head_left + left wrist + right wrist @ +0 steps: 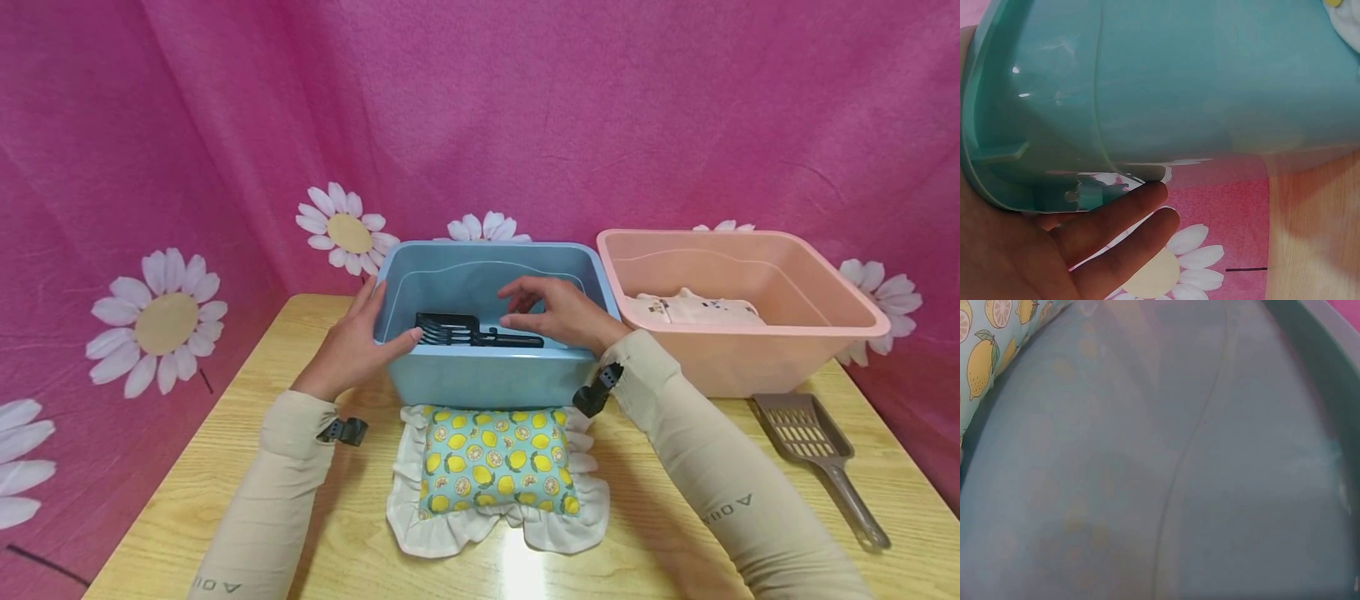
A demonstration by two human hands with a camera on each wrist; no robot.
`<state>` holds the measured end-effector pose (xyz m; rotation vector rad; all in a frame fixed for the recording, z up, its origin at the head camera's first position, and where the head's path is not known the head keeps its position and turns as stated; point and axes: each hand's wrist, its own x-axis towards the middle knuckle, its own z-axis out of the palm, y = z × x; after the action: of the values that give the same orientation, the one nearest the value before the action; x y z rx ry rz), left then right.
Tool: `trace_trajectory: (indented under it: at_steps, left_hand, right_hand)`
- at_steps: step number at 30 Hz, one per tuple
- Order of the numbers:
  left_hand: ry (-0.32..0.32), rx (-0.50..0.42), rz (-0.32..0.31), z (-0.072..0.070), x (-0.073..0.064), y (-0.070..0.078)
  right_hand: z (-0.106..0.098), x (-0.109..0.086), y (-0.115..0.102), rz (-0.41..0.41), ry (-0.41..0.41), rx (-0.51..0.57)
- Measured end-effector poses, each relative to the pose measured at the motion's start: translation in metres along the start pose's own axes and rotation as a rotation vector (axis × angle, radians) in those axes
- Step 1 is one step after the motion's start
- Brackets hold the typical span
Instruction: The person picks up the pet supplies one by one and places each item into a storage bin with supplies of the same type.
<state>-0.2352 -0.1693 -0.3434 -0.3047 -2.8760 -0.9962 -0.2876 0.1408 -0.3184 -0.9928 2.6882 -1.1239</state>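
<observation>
Cropped sleeves [258, 508], left fingers [371, 309] touching blue tub [495, 377], pink tub [750, 362] part-hiding cloth [697, 312]

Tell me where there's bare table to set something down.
Bare wooden table lies between its left edge and the left sleeve, and between the right sleeve and the gray scoop. It's crowded in front of the blue tub, where the lemon pillow lies, and between that tub and the pink tub.

Free room inside the blue bin [487, 379] behind the black scoop [477, 336], the pink bin [735, 362] an obstacle close at right
</observation>
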Motion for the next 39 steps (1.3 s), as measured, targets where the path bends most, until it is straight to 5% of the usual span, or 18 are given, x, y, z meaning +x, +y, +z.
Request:
trace_trajectory:
  at_steps: [20,39]
  left_hand:
    - [-0.007,0.000,0.001,-0.003,0.002,0.003]
    - [-0.036,-0.022,-0.038,-0.001,0.001,0.002]
  right_hand:
    - [-0.005,-0.002,-0.005,0.003,0.017,-0.015]
    - [-0.017,-0.015,-0.013,-0.052,0.130,0.014]
